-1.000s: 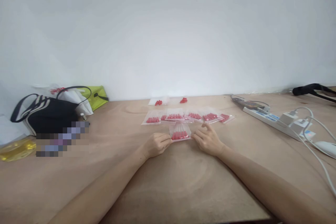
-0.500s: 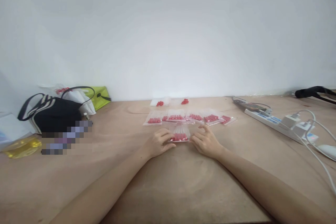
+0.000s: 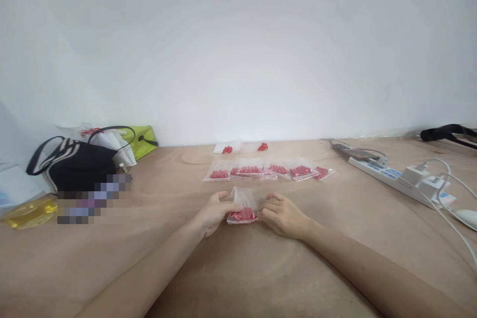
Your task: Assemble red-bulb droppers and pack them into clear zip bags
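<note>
A clear zip bag (image 3: 243, 199) with several small red pieces (image 3: 244, 214) inside is between my hands, tilted, its sealed strip toward me. My left hand (image 3: 215, 212) grips its left side, thumb over the front. At the right edge, my right hand (image 3: 284, 216) has its fingers curled in and pinched against the bag. Just beyond lies a row of similar bags (image 3: 250, 170), each with red pieces in it. Farther back, two small heaps of red pieces (image 3: 227, 149) rest on or in clear plastic bags; which, I cannot tell.
On the right stand a white power strip (image 3: 391, 179) with plugs and cables, a phone-like device (image 3: 350, 151) and a white mouse (image 3: 467, 217). To the left are a black bag (image 3: 82, 164), a lime-green bag (image 3: 143, 141) and a yellow transparent packet (image 3: 32, 211). A wall closes off the back.
The zip bag has come toward me and slightly left, and its far end is now raised. My left hand has turned and closed round its side; my right hand has followed it nearer.
</note>
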`<action>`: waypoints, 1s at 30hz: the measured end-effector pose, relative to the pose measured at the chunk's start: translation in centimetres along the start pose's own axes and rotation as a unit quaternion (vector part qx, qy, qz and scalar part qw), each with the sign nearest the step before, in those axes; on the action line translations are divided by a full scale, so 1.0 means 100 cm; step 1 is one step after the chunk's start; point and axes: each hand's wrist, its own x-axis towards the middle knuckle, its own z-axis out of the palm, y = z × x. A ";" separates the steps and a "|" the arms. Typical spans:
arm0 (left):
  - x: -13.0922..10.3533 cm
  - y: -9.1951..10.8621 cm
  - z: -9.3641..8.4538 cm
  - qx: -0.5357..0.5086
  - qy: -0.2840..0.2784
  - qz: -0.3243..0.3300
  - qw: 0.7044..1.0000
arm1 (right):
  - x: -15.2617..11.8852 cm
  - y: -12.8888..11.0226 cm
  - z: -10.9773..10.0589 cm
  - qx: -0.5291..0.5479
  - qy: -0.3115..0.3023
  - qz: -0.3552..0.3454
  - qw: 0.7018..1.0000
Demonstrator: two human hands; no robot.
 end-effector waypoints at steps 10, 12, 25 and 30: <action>0.032 0.039 -0.040 0.094 0.133 0.203 0.965 | -0.010 0.017 -0.009 0.070 -0.067 0.077 0.992; 0.058 0.052 -0.048 0.119 0.162 0.235 0.951 | -0.014 0.023 -0.010 0.074 -0.065 0.095 0.991; 0.129 0.046 -0.058 0.296 0.173 0.268 0.900 | -0.019 0.032 -0.010 0.099 -0.074 0.148 0.981; 0.099 0.033 -0.046 0.391 0.241 0.361 0.812 | -0.020 0.032 -0.010 0.130 -0.084 0.186 0.970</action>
